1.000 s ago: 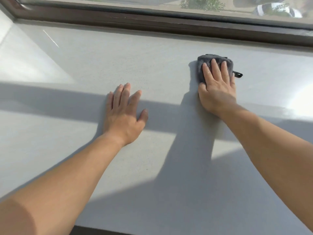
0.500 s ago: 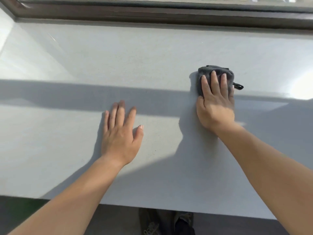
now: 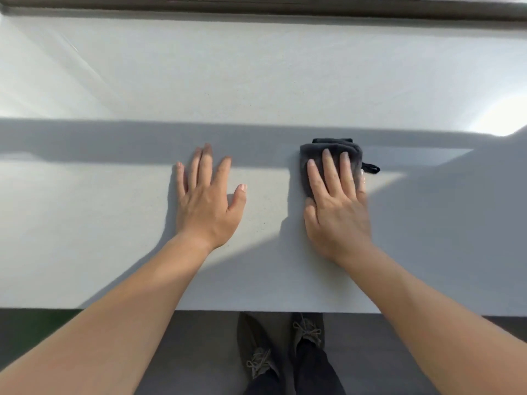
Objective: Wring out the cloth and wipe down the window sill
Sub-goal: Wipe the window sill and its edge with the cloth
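Currently logged: right grip (image 3: 338,212), released, fingers straight, pressing the folded grey cloth (image 3: 315,155) flat on the window sill (image 3: 256,81); nothing clenched. The cloth lies under my fingers, its hanging loop (image 3: 370,168) poking out just right of the grip. Left grip (image 3: 208,201): off to the left, released, flat on bare sill as a brace. Beyond the fingertips, sill runs to the window frame (image 3: 256,7). Step, by my judgement: wiping. I'd use even palm pressure and overlapping passes.

The right hand (image 3: 336,206) presses a dark cloth (image 3: 330,151) flat on the sill (image 3: 256,75); the left hand (image 3: 206,201) rests beside it.
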Demonstrator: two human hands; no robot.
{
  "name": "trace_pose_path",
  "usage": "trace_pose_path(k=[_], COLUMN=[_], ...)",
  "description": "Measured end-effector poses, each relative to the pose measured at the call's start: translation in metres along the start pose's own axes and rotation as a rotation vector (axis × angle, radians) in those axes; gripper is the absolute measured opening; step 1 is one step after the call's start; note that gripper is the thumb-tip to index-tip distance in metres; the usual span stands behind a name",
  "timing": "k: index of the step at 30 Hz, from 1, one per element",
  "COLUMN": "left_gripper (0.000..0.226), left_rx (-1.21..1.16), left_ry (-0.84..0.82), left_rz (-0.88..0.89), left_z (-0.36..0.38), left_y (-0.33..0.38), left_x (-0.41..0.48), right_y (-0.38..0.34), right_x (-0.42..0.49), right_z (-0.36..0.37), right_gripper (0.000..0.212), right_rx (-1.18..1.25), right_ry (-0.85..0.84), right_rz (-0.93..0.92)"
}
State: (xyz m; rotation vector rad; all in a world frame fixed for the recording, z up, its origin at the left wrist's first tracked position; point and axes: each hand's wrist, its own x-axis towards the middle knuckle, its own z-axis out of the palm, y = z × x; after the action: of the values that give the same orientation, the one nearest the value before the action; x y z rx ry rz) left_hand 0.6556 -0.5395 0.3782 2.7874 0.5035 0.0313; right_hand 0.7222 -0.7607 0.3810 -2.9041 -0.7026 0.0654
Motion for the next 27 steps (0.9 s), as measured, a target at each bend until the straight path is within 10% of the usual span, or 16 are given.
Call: trace_pose_path(k=[5, 11, 18, 24, 27], left_gripper=[0.055, 0.057, 0.061, 0.056, 0.054], left_rx=[-0.139, -0.184, -0.232, -0.169, -0.161], left_ry=[0.01, -0.076, -0.088, -0.101, -0.085], left_rz=[0.068, 0.104, 0.085, 0.068, 0.022], left_z=[-0.004, -0.007, -0.004, -0.004, -0.005], left_y=[-0.005, 0.007, 0.005, 0.009, 0.019], left_x=[-0.006, -0.05, -0.058, -0.06, -0.058], right_y=[0.0, 0.018, -0.035, 0.035, 0.018], right_x=[-0.075, -0.064, -0.13, -0.109, -0.133], right_z=[-0.001, -0.005, 0.001, -0.009, -0.006], right_gripper=[0.065, 0.067, 0.064, 0.067, 0.067], right_rx=[-0.008, 0.008, 0.032, -0.006, -0.018], right_ry=[-0.126, -0.064, -0.134, -0.068, -0.058], right_rz=[-0.434, 0.102, -0.376, 0.093, 0.0])
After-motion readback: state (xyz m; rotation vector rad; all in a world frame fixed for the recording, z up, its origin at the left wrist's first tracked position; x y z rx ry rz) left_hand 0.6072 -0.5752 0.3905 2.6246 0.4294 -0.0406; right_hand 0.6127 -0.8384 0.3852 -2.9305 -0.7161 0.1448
